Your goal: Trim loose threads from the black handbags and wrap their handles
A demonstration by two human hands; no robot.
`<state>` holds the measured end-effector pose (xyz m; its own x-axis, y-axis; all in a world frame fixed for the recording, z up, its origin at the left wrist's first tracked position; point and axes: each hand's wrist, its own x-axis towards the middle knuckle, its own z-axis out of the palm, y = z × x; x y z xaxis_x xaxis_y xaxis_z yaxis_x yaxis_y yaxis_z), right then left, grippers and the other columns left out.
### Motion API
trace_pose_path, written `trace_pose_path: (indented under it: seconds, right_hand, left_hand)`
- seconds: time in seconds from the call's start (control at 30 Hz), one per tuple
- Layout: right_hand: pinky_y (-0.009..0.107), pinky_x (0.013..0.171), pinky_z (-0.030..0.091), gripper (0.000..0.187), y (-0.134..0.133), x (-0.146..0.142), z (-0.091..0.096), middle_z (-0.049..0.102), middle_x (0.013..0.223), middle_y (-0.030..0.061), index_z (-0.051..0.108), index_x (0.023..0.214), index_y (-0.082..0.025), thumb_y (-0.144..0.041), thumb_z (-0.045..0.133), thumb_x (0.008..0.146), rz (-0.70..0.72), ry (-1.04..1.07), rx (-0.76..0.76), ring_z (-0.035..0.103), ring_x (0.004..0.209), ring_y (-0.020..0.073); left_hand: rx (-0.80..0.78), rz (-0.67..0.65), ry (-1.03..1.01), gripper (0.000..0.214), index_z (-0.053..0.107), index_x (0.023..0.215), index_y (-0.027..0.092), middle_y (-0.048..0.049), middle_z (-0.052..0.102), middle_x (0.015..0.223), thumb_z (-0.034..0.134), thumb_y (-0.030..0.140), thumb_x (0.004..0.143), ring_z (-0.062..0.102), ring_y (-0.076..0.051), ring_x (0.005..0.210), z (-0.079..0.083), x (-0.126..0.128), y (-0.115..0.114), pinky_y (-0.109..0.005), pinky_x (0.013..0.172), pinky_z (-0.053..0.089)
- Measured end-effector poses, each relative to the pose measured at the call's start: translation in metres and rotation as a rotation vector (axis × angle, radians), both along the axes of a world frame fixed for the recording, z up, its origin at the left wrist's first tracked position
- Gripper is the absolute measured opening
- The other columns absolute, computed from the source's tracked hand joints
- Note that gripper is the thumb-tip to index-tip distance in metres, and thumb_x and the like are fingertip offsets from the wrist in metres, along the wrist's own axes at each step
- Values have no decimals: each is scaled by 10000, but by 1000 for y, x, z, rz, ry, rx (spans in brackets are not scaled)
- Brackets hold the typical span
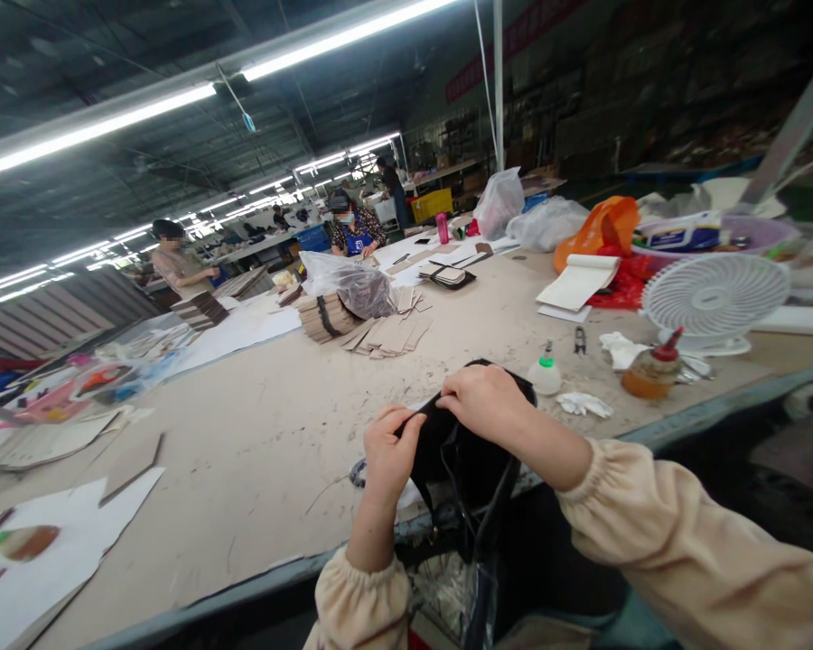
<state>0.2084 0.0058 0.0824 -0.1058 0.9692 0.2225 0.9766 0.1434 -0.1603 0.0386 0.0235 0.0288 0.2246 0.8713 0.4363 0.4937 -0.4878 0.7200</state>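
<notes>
Both my hands grip the upper edge of a black bag-like piece [471,465] at the table's near edge. My left hand [387,451] pinches the edge between thumb and fingers. Just to its right, my right hand [484,402] is closed on the same edge, thumb tucked under. The piece hangs open toward me, with thin strips or edges dangling below. Its lower part is dark and hard to make out. A small round dark object [358,473] lies beside my left wrist, partly hidden.
Right of my hands stand a green-capped bottle [546,375], a red-tipped glue bottle [654,366], small snips [579,340] and a white fan [714,298]. Stacked brown panels [329,318] lie farther up the table [244,469]. Two co-workers [356,236] work across it.
</notes>
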Motion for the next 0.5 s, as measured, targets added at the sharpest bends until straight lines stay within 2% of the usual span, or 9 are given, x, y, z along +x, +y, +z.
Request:
trace_pose_path:
  seconds: [0.27, 0.4, 0.5]
  right_hand:
    - [289, 660, 369, 262, 1, -1, 0, 697, 785, 73, 704, 765, -202, -361, 502, 817, -11, 4, -14, 601, 786, 205]
    - [295, 652, 371, 256, 2, -2, 0, 694, 788, 70, 701, 769, -205, -358, 501, 818, -17, 1, -12, 601, 787, 209]
    - [303, 665, 376, 259, 1, -3, 0, 693, 804, 82, 697, 773, -187, -353, 504, 818, -26, -9, -5, 601, 801, 218]
  left_hand:
    - [-18, -22, 69, 157, 665, 740, 172, -4, 600, 757, 552, 259, 808, 552, -108, 733, 5, -1, 0, -221, 693, 419]
    - [0, -39, 196, 182, 633, 697, 167, 1, 578, 703, 527, 256, 817, 538, -115, 718, 10, -1, 3, -229, 683, 400]
    - [5, -35, 306, 145, 642, 765, 177, -3, 610, 740, 520, 240, 813, 541, -124, 739, 15, 4, 6, -235, 685, 389]
